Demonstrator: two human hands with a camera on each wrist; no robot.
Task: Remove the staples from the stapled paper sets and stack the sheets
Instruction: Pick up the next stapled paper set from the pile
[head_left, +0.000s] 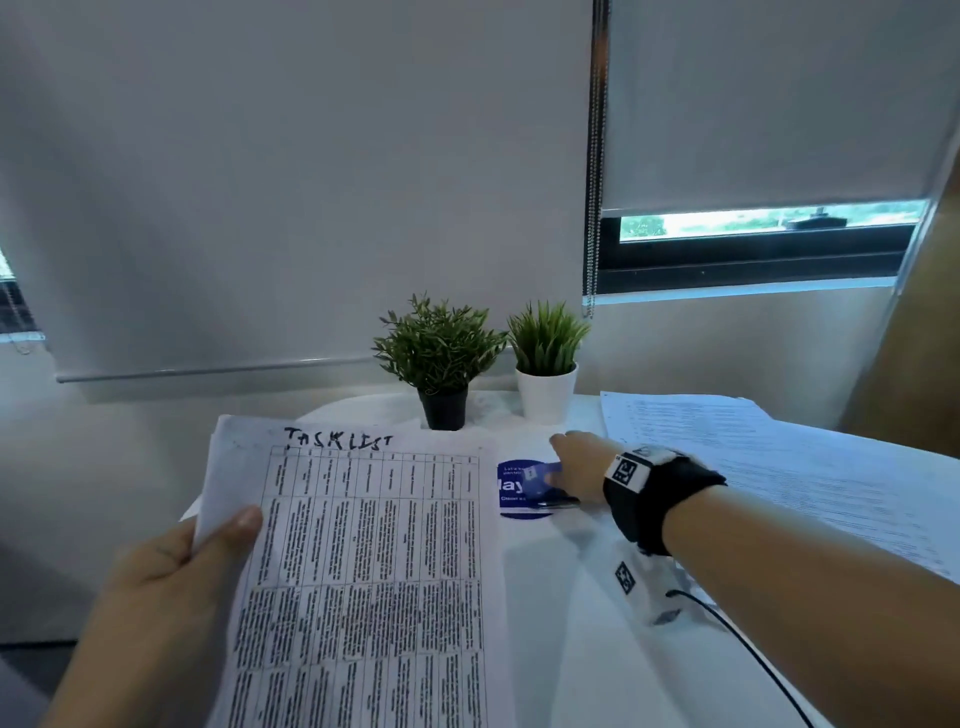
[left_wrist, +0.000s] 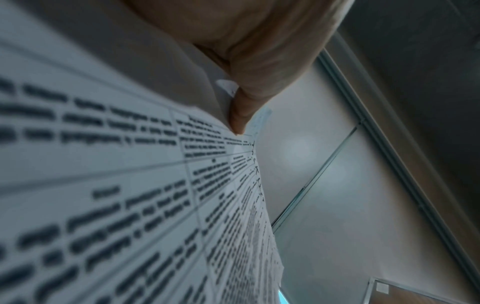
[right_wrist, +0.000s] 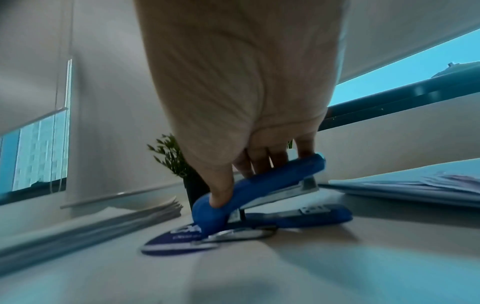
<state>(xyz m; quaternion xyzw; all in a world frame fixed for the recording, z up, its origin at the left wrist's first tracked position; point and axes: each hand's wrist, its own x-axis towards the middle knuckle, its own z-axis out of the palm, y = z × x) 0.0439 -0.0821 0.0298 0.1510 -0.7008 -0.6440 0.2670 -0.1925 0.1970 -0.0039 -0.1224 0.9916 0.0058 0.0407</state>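
White blinds (head_left: 311, 156) are hanging behind a white table (head_left: 571, 649), and a strip of window (head_left: 769, 223) is showing under the right-hand blind. Two potted plants are standing at the far edge of the table: one in a black pot (head_left: 444, 408), one in a white pot (head_left: 546, 391) just to its right.

Taking the blue stapler (right_wrist: 262, 185) as the landmark: it is sitting near the middle of the table, in front of the plants, partly on a round blue sticker (head_left: 511, 493). The right hand (head_left: 579, 465) is gripping its top arm, with the thumb (right_wrist: 221, 189) pressing on the rear end and the fingers curling over the far side. The top arm is standing raised off the base, which is lying on the table. A thin metal piece is lying under the stapler's rear end; what it is cannot be told.

Left of the stapler, the left hand (head_left: 171, 571) is holding a paper set (head_left: 363, 571) headed "TASKLIST", printed with a table of text. The thumb (head_left: 234, 530) is lying across the left margin and pinching the sheets; the fingers beneath are hidden. In the left wrist view a fingertip (left_wrist: 239, 115) is pressing against the paper's edge.

Right of the stapler, a spread of printed sheets (head_left: 779, 467) is lying flat on the table. A black band with a marker (head_left: 649, 488) is sitting on the right wrist.
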